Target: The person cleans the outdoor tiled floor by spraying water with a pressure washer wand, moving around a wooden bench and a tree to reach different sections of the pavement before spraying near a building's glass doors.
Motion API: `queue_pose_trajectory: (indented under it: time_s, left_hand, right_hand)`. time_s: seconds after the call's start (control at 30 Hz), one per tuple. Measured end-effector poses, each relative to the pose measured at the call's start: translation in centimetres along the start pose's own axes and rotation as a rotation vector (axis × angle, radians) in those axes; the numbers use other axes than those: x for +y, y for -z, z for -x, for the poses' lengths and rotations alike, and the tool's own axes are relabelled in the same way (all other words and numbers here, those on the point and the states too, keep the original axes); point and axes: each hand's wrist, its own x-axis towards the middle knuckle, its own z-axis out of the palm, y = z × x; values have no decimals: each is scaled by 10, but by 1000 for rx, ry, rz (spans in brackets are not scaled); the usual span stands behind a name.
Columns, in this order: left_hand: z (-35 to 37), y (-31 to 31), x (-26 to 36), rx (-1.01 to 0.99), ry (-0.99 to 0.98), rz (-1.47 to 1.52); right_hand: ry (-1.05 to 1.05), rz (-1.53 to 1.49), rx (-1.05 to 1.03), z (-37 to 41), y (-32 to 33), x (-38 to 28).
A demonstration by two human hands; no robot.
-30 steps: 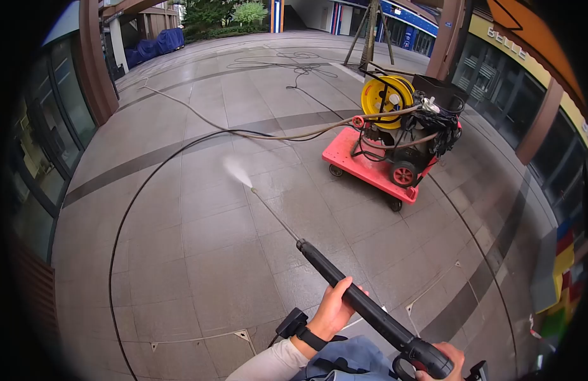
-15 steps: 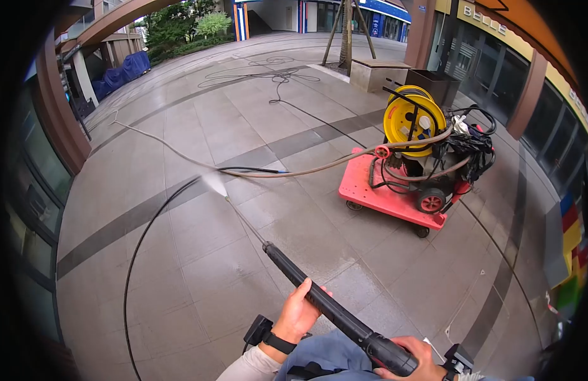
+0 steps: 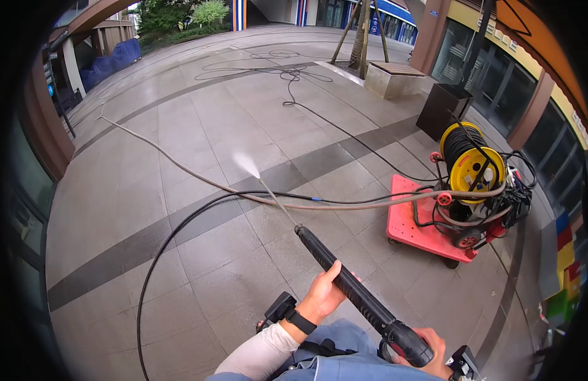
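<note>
I hold a black pressure-washer lance (image 3: 344, 279) with both hands. My left hand (image 3: 324, 295) grips the barrel about halfway along, a dark watch on the wrist. My right hand (image 3: 427, 355) is closed around the handle at the bottom edge. The thin metal wand ends in a nozzle (image 3: 263, 181) that throws a white fan of spray (image 3: 246, 163) onto the grey paving tiles ahead.
A red wheeled cart (image 3: 427, 228) with a yellow hose reel (image 3: 471, 162) and pump stands to the right. A tan hose (image 3: 198, 179) and a black hose (image 3: 151, 270) cross the tiles. A bench, a tree and a dark bin stand at the back right; glass storefronts line both sides.
The view has swung left, so the cart now sits further right. The lance and its spray point further ahead and to the right on the tiles. Both hands keep their grip.
</note>
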Motion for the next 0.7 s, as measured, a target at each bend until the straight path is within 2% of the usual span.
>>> queue_pose_trajectory:
  time_s: [0.07, 0.2, 0.33, 0.43, 0.5, 0.6, 0.7]
  left_hand:
    - [-21, -8, 77, -28, 10, 8]
    - [-60, -20, 212, -28, 57, -65]
    - [-130, -2, 331, -43, 61, -129]
    - [-204, 12, 434, -14, 81, -169]
    - [-257, 19, 507, 9, 98, -155]
    - [-312, -4, 612, 47, 134, -204]
    - [-354, -31, 685, 101, 134, -195]
  right_hand:
    - [-30, -89, 50, -66, -36, -30]
    - [-104, -79, 50, -173, -84, -92]
    - [-66, 1, 85, -287, -162, -111]
    - [-89, -64, 132, -396, -229, -115]
    - [-34, 2, 128, -473, -266, -115]
    - [-69, -61, 131, -581, -295, -148]
    - [-76, -53, 133, -670, -303, -178]
